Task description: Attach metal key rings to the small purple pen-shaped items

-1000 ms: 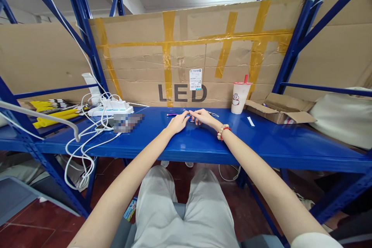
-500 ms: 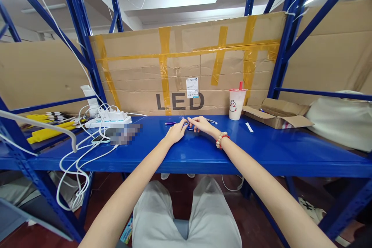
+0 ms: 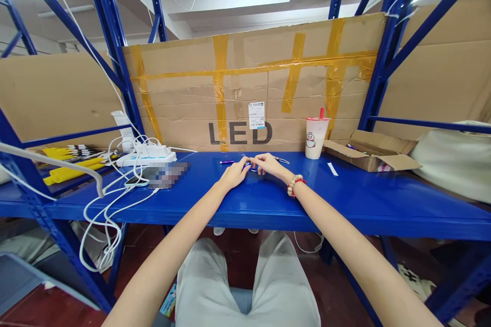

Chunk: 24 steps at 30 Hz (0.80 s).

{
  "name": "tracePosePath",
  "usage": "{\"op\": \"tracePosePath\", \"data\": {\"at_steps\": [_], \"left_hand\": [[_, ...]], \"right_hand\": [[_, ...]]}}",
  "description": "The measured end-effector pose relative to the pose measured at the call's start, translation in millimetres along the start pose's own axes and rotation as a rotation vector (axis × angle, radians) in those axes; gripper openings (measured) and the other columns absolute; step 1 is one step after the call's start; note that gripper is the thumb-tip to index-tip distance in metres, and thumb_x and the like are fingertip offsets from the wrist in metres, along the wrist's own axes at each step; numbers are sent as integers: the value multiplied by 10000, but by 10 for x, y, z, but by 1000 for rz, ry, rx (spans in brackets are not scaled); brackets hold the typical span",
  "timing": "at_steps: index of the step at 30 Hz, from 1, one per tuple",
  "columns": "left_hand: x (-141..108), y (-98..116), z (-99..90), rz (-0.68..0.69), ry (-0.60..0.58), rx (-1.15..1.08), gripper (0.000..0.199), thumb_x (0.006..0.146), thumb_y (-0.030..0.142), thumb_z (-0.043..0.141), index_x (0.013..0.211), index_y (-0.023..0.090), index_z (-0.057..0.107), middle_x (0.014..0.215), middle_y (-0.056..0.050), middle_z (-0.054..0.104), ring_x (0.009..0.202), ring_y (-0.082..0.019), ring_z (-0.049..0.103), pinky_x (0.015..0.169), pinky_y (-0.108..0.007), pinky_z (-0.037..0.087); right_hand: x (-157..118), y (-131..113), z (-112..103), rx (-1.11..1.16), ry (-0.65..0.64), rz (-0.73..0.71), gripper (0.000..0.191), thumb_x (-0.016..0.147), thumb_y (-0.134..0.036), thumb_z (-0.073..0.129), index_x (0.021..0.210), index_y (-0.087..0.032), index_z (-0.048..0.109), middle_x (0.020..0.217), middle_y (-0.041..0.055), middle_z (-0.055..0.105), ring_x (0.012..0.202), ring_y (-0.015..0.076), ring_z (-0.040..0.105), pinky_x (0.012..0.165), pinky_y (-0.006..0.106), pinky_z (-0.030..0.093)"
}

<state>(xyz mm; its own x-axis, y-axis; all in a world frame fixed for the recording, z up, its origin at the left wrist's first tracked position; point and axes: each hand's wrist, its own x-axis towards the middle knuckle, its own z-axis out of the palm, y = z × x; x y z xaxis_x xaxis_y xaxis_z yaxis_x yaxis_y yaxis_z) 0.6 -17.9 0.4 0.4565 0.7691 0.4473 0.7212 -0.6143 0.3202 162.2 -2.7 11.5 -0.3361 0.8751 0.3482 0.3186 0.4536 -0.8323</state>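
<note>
Both of my hands meet over the blue tabletop (image 3: pixel 215 199), near the cardboard at the back. My left hand (image 3: pixel 235 174) is closed, thumb and fingers pinched together at the fingertips. Opposite it, my right hand (image 3: pixel 267 164) is also closed, its fingers bent down to the left fingertips; a beaded bracelet circles that wrist. What they pinch is too small to make out. A purple pen-like stick (image 3: pixel 226 162) lies just left of the fingers. Behind the right hand, a slim metal tool (image 3: pixel 283 160) shows only in part.
A lidded drink cup (image 3: pixel 315 139) stands to the right, near a white paper strip (image 3: pixel 332 169) and an open cardboard box (image 3: pixel 374 156). On the left are a power strip (image 3: pixel 153 158) and tangled white cables (image 3: pixel 103 225). Blue rack posts (image 3: pixel 376 82) flank the table.
The view has shifted slightly, so everything sits a little farther right. Both hands remain together at the same spot, with only small finger movement.
</note>
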Motion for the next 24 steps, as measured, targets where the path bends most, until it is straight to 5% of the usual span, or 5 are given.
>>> {"op": "tracePosePath", "data": {"at_steps": [9, 17, 24], "left_hand": [[3, 14, -7, -2, -7, -8, 254, 892, 355, 288, 1072, 257, 439, 809, -7, 631, 804, -184, 617, 732, -291, 444], [6, 19, -10, -23, -15, 6, 263, 894, 362, 283, 1083, 261, 435, 810, -3, 631, 811, -181, 615, 746, -290, 438], [16, 11, -6, -23, -13, 9, 258, 894, 345, 292, 1086, 250, 436, 820, -14, 636, 819, -194, 619, 742, -307, 445]], "right_hand": [[22, 33, 10, 20, -3, 4, 349, 717, -443, 611, 591, -136, 503, 589, -6, 538, 385, 48, 485, 332, 147, 347], [47, 65, 18, 26, 29, 14, 117, 775, -242, 564, 772, -163, 478, 617, -28, 563, 358, 53, 491, 310, 141, 348], [70, 116, 2, 8, 32, -24, 211, 735, -315, 619, 828, -152, 523, 644, -16, 581, 382, 50, 499, 322, 142, 371]]}}
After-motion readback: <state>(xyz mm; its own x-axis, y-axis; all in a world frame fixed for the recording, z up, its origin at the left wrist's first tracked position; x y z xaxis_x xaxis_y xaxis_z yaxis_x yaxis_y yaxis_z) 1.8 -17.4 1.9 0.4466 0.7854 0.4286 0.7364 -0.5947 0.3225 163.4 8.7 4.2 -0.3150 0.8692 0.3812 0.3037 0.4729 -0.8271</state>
